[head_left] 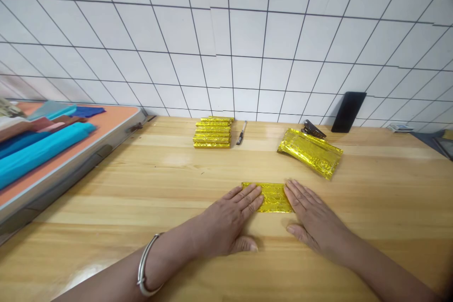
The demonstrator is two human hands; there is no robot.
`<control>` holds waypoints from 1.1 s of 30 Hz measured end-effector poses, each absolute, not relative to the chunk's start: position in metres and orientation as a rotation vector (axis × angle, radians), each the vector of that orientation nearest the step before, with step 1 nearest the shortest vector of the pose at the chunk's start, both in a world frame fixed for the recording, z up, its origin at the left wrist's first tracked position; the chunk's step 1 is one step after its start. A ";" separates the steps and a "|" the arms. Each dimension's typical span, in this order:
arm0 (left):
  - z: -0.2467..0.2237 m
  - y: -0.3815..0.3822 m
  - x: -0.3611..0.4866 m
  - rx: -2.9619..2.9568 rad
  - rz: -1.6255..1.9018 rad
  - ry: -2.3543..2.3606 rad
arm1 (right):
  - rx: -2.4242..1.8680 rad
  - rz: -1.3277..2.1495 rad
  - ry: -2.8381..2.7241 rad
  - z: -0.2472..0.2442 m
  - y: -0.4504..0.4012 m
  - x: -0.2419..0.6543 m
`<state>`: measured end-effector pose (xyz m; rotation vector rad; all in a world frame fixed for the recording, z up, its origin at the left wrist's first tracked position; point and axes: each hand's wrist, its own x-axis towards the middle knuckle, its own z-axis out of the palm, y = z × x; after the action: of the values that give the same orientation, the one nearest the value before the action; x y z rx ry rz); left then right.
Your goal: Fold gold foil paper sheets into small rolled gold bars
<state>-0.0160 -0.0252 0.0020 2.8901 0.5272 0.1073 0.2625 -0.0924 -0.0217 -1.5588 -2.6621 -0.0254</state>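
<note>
The step in hand looks like smoothing or holding flat a gold foil piece [276, 198], which lies on the near middle of the worktop [141, 198]. The left hand [226, 222] rests its fingers on the foil's left end, and the right hand [311, 217] does the same at its right end. Neither grip is clenched: both are released, palms down with fingers stretched out, pressing rather than grasping. How many layers lie under the fingertips is hard to tell from this view. As I judge it, the next move calls for even pressure at both ends, then a fingertip under one edge if the foil is to be lifted or folded. Farther back, a stack of gold strips [212, 136] sits left of a pen [241, 133]; to the right, a gold packet [311, 151] lies just beside a black clip [313, 128].
</note>
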 end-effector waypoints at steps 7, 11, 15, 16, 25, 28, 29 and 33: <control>-0.005 -0.015 -0.015 2.891 0.254 0.566 | -1.562 -0.005 -2.656 -0.018 -0.091 0.263; -0.011 -0.012 -0.010 2.908 0.349 0.589 | -1.569 0.027 -2.636 -0.017 -0.091 0.263; -0.014 -0.013 -0.009 2.968 0.340 0.608 | -1.587 0.038 -2.642 -0.016 -0.092 0.262; -0.014 -0.013 -0.009 2.985 0.341 0.598 | -1.586 0.037 -2.640 -0.016 -0.091 0.262; -0.016 -0.013 -0.008 3.030 0.335 0.580 | -1.591 -0.150 -2.567 -0.012 -0.088 0.255; -0.017 -0.013 -0.008 3.020 0.340 0.585 | -1.513 -0.208 -2.568 -0.009 -0.087 0.250; -0.017 -0.013 -0.008 3.016 0.339 0.586 | -1.484 -0.206 -2.568 -0.008 -0.086 0.249; -0.017 -0.012 -0.009 2.995 0.339 0.588 | -1.427 -0.156 -2.550 -0.008 -0.088 0.249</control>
<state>-0.0086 -0.0121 -0.0166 2.9951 0.5879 0.3394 0.2489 -0.0876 -0.0082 -1.4265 -2.5499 -0.1559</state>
